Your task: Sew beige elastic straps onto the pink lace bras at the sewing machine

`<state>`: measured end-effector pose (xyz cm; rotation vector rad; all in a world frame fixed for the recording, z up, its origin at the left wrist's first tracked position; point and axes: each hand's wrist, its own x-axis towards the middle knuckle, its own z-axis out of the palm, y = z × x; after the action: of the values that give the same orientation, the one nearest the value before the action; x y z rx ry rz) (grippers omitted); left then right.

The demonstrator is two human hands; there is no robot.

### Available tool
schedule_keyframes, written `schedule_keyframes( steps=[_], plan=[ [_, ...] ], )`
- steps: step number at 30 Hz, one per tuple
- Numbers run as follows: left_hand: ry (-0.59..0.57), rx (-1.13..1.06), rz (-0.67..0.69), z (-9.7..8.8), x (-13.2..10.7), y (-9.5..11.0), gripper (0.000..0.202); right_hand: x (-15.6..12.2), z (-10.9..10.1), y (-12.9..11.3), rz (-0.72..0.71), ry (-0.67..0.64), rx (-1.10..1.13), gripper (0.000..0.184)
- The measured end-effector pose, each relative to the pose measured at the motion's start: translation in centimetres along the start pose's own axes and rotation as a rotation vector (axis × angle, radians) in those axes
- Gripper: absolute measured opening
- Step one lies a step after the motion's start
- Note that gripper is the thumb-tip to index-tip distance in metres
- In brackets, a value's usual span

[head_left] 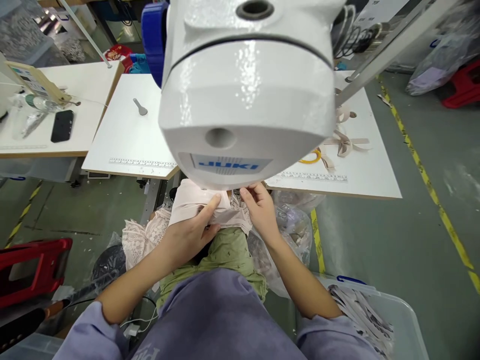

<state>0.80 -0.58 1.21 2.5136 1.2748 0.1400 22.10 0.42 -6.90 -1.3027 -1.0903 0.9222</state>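
Right in front of me is a white sewing machine [247, 105], its head hiding most of the sewing spot. A pale pink lace garment [191, 197] lies under it, with a scalloped lace part [144, 240] hanging down on the left. My left hand [193, 230] grips the smooth cloth, thumb on top and the other fingers partly hidden. Close to the metal presser part, my right hand [260, 207] pinches the garment's edge between thumb and forefinger. Green trousered legs [228, 255] show below the cloth.
Yellow-handled scissors [312, 157] and pale strips [345, 145] lie on the right tabletop. A grey tool [140, 107] lies left, and a phone [62, 126] on the farther table. A clear bin [407, 320] stands low right; red stools [33, 270] flank the area.
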Motion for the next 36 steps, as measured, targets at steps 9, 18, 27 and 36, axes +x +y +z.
schedule_keyframes(
  steps=[9, 18, 27, 36],
  plan=[
    [0.101, 0.010, -0.028, 1.1, -0.7, -0.2, 0.080, -0.9, 1.1, -1.0, 0.013, 0.013, 0.116, 0.021],
    [0.130, 0.104, -0.023, 3.2, -2.3, 2.5, 0.095, -4.1, 1.5, -2.0, 0.013, -0.015, 0.091, 0.031],
    [0.091, -0.103, 0.172, 7.3, -5.1, 7.8, 0.095, -8.3, -0.7, -2.6, 0.262, 0.024, 0.272, 0.025],
    [-0.120, -0.556, 0.127, 2.9, -5.8, 5.9, 0.055, -9.1, -2.2, -1.9, 0.292, -0.045, 0.265, 0.024]
  ],
)
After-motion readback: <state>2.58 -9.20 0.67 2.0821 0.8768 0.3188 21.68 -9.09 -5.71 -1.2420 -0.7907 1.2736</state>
